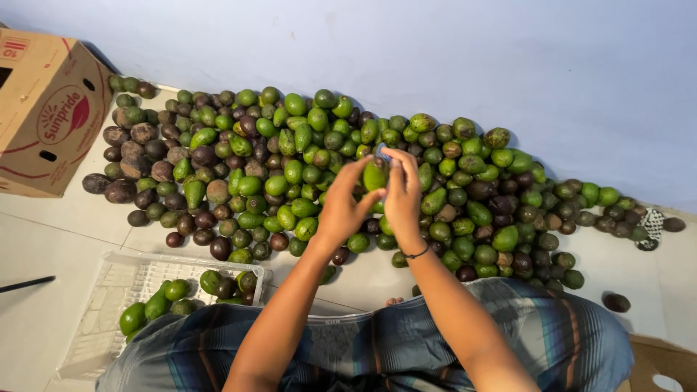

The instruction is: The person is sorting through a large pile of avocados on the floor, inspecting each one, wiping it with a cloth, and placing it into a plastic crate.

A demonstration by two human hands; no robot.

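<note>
My left hand holds up a green avocado between thumb and fingers, above a big heap of avocados spread on the white floor. My right hand touches the same fruit from the right, fingertips at its top. A dark band circles my right wrist. The heap mixes green fruit with dark purple-brown ones, the darker mostly at the left and far right.
A white plastic crate at lower left holds several green avocados. A cardboard box stands at the upper left. A pale blue wall runs behind the heap. My striped cloth covers my lap. One dark avocado lies apart at right.
</note>
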